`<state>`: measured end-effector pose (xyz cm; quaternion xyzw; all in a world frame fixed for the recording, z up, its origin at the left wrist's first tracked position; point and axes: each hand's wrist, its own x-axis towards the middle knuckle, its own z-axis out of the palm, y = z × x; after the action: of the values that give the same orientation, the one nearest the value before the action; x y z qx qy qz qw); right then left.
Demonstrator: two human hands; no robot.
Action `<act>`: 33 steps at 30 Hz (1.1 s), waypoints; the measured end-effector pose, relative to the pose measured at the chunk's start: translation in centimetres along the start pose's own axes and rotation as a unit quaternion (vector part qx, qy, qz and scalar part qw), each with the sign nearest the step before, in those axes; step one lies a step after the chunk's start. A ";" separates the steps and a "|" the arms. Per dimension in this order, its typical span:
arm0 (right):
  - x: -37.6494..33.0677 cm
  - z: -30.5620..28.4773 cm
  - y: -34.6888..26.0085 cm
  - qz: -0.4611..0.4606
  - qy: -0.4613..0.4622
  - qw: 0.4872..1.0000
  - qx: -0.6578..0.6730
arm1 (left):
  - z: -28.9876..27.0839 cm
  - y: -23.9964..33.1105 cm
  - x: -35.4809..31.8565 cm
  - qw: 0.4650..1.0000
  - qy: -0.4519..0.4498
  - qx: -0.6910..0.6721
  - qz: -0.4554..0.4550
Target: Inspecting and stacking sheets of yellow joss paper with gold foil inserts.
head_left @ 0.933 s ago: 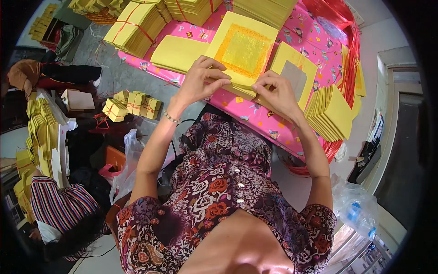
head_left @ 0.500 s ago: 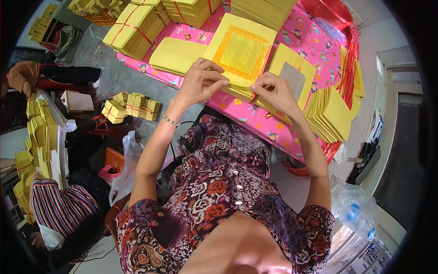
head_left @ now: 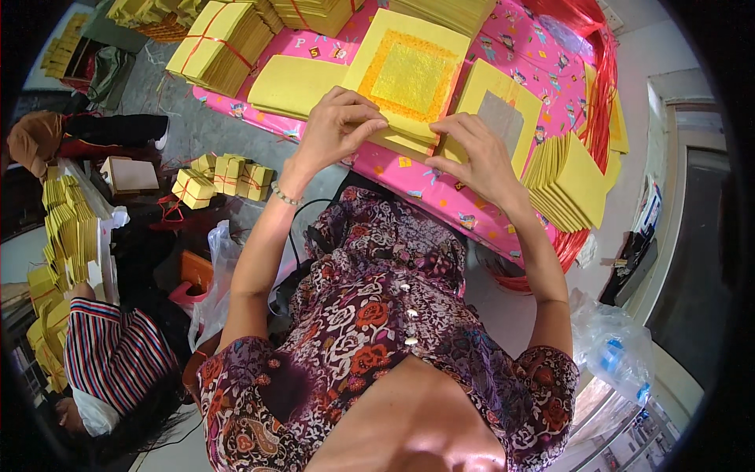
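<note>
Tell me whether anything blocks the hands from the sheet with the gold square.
Nothing visible does. The left hand and right hand both have fingertips at the near edge of the gold-square sheet; the grey-square sheet lies to its right, not between.

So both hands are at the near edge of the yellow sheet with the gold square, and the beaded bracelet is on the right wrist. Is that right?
Not quite: the beaded bracelet is on the left wrist, as the head view shows. The left hand and right hand are indeed at the near edge of the yellow sheet with the gold square.
</note>
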<state>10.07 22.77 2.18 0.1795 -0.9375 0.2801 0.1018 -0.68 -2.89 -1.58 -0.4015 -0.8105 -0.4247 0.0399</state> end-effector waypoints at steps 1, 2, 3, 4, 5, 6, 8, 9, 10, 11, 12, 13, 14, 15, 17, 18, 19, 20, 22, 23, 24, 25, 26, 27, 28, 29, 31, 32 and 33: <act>0.1 0.2 0.1 -0.005 0.019 1.000 -0.006 | 0.0 0.0 0.1 1.000 -0.002 0.000 0.000; 0.1 0.2 0.3 -0.003 0.019 1.000 -0.005 | 0.1 0.0 0.1 1.000 -0.001 0.002 0.006; 0.2 0.3 0.5 0.004 0.002 1.000 -0.010 | 0.1 0.0 0.1 1.000 0.000 0.005 0.011; 0.2 0.3 0.7 0.012 -0.016 1.000 -0.015 | 0.0 0.1 0.1 1.000 -0.001 0.005 0.009; 0.2 0.3 0.7 0.013 -0.017 1.000 -0.013 | 0.0 0.1 0.2 1.000 -0.013 0.011 -0.003; 0.3 0.2 0.7 0.022 -0.030 0.999 -0.005 | -0.1 0.2 0.2 0.999 -0.025 0.018 -0.017; 0.6 -0.1 0.7 0.031 -0.044 0.999 0.005 | -0.1 0.1 0.1 1.000 -0.021 0.020 -0.014; 0.8 -0.4 0.8 0.039 -0.046 0.998 0.018 | -0.1 0.1 0.2 1.000 -0.017 0.021 -0.007; 1.0 -0.6 0.8 0.047 -0.049 0.997 0.032 | -0.2 0.2 0.2 1.000 -0.018 0.020 -0.008; 1.1 -0.6 0.9 0.047 -0.050 0.997 0.033 | -0.2 0.3 0.1 1.000 -0.016 0.021 -0.009; 1.3 -0.6 1.0 0.062 -0.059 0.995 0.053 | -0.3 0.3 0.1 1.000 -0.015 0.022 -0.009; 1.4 -0.6 1.1 0.076 -0.069 0.992 0.075 | -0.2 0.3 0.1 1.000 -0.015 0.023 -0.010; 1.4 -0.5 1.2 0.076 -0.069 0.992 0.075 | -0.1 0.2 0.0 1.000 -0.014 0.021 -0.011; 1.4 -0.5 1.3 0.085 -0.070 0.991 0.080 | 0.0 0.2 0.0 1.000 -0.013 0.019 -0.013; 1.3 -0.5 1.4 0.094 -0.071 0.989 0.085 | 0.0 0.2 0.0 1.000 -0.010 0.019 -0.013; 1.3 -0.6 1.4 0.095 -0.067 0.989 0.090 | 0.1 0.2 0.1 1.000 -0.008 0.019 -0.012; 1.2 -0.7 1.4 0.097 -0.063 0.989 0.095 | 0.1 0.2 0.1 1.000 -0.008 0.019 -0.013; 1.2 -0.6 1.4 0.098 -0.064 0.989 0.095 | 0.0 0.2 0.1 1.000 -0.008 0.020 -0.018; 1.2 -0.5 1.2 0.084 -0.043 0.993 0.076 | 0.0 0.2 0.2 1.000 -0.008 0.021 -0.021; 1.1 -0.7 1.3 0.084 -0.043 0.993 0.076 | 0.1 0.2 0.2 1.000 -0.006 0.020 -0.024; 1.0 -0.8 1.3 0.065 -0.038 0.994 0.080 | 0.0 0.2 0.3 0.999 -0.003 0.020 -0.027; 1.0 -0.9 1.2 0.045 -0.034 0.995 0.083 | -0.1 0.2 0.2 0.999 -0.001 0.022 -0.027; 1.0 -1.0 1.0 0.043 -0.033 0.995 0.083 | -0.1 0.1 0.2 0.999 -0.002 0.021 -0.025; 0.9 -1.1 0.8 0.015 -0.002 0.998 0.057 | -0.1 0.1 0.2 1.000 -0.003 0.019 -0.021; 0.9 -1.3 0.6 -0.013 0.029 0.999 0.031 | -0.1 0.0 0.2 1.000 0.001 0.021 -0.019; 0.9 -1.3 0.2 -0.018 0.030 0.999 0.029 | -0.2 0.1 0.2 1.000 0.002 0.021 -0.012; 1.2 -0.9 -0.4 -0.038 0.040 0.998 -0.022 | -0.3 0.1 0.3 1.000 0.006 0.026 0.002; 1.7 -0.1 -0.5 -0.059 0.073 0.995 -0.038 | -0.4 0.2 0.4 1.000 0.005 0.029 0.008; 1.9 0.6 -0.4 -0.062 0.079 0.994 -0.043 | -0.4 0.3 0.5 0.999 0.003 0.030 0.018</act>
<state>8.39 21.63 2.47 0.2101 -0.9247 0.2459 0.2008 -0.94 -2.78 -0.97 -0.4130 -0.8155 -0.4007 0.0622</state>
